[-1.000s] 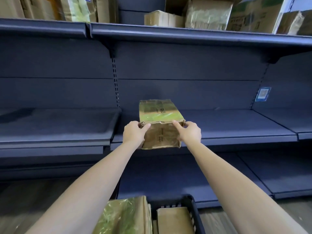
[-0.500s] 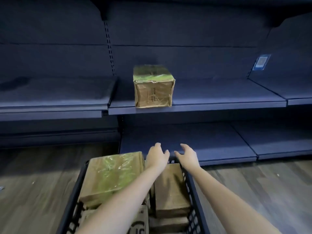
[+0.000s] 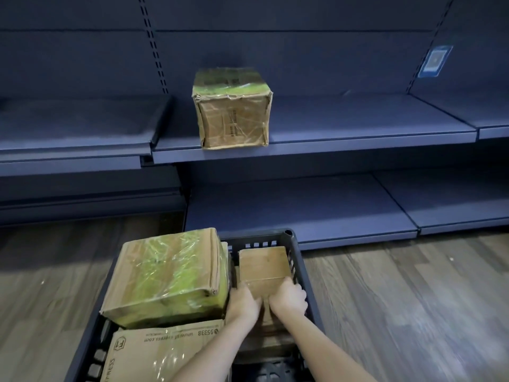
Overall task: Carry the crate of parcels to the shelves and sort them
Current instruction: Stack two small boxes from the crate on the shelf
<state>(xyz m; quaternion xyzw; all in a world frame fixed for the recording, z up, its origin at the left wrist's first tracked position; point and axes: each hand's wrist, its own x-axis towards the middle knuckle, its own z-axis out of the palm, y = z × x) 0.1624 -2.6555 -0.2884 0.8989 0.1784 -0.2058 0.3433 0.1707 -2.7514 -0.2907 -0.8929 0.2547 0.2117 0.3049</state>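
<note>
Both hands [image 3: 265,301] gripping small parcel [image 3: 263,267], in crate [image 3: 301,267]

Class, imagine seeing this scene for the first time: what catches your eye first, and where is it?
A taped parcel sits alone on the dark middle shelf. Below, on the floor, a black crate holds more parcels, and both hands reach around a small brown box at its right side.

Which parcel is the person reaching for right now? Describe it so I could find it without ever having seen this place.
Look at the black crate on the floor before the dark shelves. In its right-hand part lies a small plain brown box, with the left hand and right hand on its near end. Unlike the big parcel beside it, it has no shiny greenish wrap.
</note>
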